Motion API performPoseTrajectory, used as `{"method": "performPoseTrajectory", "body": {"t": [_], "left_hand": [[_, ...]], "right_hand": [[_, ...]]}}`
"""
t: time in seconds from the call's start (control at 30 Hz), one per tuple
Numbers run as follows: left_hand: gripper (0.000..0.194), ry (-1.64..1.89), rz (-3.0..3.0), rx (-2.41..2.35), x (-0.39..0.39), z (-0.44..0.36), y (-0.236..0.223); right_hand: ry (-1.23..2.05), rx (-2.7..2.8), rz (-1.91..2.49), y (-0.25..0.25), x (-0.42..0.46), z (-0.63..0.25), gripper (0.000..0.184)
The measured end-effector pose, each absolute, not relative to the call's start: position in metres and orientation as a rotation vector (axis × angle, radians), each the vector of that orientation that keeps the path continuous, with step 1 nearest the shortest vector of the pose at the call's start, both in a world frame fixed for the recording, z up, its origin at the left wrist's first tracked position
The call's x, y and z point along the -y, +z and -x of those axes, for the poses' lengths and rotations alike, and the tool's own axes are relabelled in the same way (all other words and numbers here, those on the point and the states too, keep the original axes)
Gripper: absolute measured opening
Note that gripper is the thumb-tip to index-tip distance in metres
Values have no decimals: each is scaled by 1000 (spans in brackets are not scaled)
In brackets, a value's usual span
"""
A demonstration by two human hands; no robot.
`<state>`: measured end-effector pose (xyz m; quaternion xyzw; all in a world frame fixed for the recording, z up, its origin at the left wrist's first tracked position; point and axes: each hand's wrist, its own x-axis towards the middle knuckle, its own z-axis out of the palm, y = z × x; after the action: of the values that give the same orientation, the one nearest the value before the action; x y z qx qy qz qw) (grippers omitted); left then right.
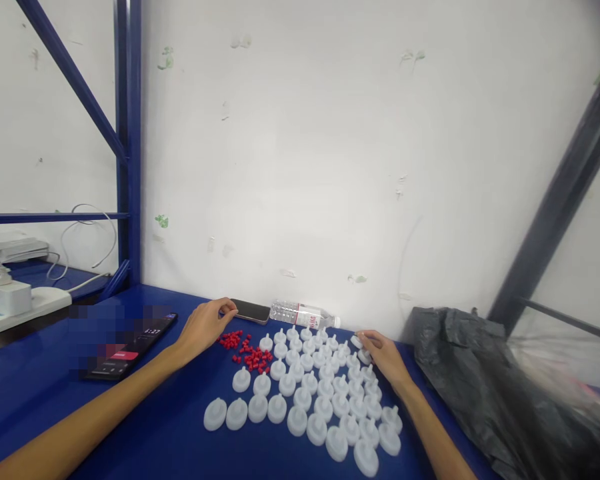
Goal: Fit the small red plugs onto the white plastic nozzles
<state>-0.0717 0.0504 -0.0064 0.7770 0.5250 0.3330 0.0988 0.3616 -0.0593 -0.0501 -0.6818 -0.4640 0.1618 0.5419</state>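
Right hand (377, 348): fingertips closed on a white disc (357, 342), more white discs (325, 389) spread leftward | left hand (211, 323): fingertips nearly together, grip can't be told, red bits (255, 358) scattered just beside

Spread over a table (165, 440) in front of a wall (330, 167).
Shows discs (317, 430) grouped across the middle, with loose pieces (257, 360) beside them at far left, in front of a rear phone (250, 311). Has a bottle (296, 313) lying on its side behind the discs, just right of that phone, cap end to the right. Sets a front phone (127, 350) left of the pieces, a power strip (47, 299) farther left with an adapter (13, 299) on it, and a bag (475, 380) right of the discs.
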Motion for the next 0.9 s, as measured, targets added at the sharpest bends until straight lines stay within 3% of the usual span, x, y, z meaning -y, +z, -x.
{"method": "performPoseTrajectory", "body": {"t": [0.27,0.63,0.9], "left_hand": [[30,1000,-2373,-1515,-44,66,-6],[31,1055,-2488,-1332,-35,60,-7],[24,1244,-2734,-901,-8,40,-12]], "right_hand": [[479,1183,1591,-51,56,-362,52],[305,1110,1471,-32,57,-355,53],[36,1426,1490,5,82,-297,37]]}}
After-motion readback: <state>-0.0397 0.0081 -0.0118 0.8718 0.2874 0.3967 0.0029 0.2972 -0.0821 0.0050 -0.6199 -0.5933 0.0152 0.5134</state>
